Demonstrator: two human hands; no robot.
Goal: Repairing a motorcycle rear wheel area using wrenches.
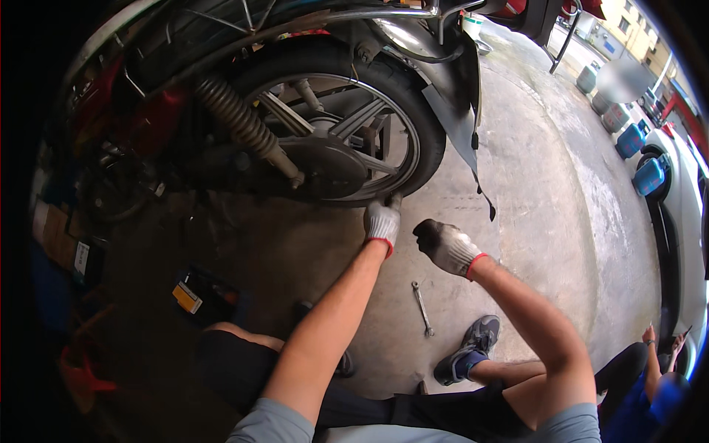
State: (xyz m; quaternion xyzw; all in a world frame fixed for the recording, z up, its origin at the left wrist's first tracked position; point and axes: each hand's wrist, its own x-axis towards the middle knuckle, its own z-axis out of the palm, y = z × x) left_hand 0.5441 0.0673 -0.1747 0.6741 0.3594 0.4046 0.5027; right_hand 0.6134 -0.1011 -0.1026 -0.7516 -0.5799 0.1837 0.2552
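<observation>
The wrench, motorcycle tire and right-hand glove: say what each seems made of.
Wrench: probably steel, smooth, with a silvery sheen. Tire: apparently rubber, its surface dull black. Right-hand glove: likely knitted fabric, matte with faint ribbing; fiber unclear.

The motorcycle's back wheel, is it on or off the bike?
On: the rear wheel sits under the rear fender, with the shock absorber alongside it.

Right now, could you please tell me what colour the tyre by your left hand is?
Black; the tyre shows best in the head view.
</observation>
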